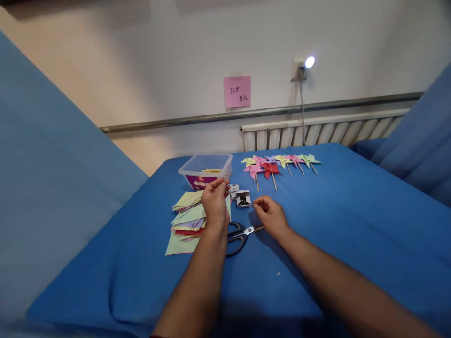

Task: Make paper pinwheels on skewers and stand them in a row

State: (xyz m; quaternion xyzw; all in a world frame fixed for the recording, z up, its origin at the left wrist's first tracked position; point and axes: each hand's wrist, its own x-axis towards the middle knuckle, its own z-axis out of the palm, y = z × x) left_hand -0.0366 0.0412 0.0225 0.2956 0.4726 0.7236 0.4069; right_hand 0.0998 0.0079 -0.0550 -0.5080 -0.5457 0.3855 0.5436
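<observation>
My left hand (215, 203) is raised with its fingers curled together before the clear plastic tub (199, 164); whatever its fingertips hold is too small to make out. To the right, my right hand (271, 216) is closed in a pinch beside a small open white box (243, 199) with dark bits inside. Anything between those fingers cannot be seen clearly. Black-handled scissors (241, 234) lie between my forearms, blades partly behind my right hand. Stacked coloured paper sheets (186, 223) lie left of my left wrist and are partly covered by it.
Several paper pinwheels (271, 170) on sticks lie at the back of the blue-covered table (141, 263). Thin yellowish sticks (211, 171) are in the tub. Another small box (234, 188) stands behind the open one. A radiator (327, 129) lines the wall; blue curtains hang at both sides.
</observation>
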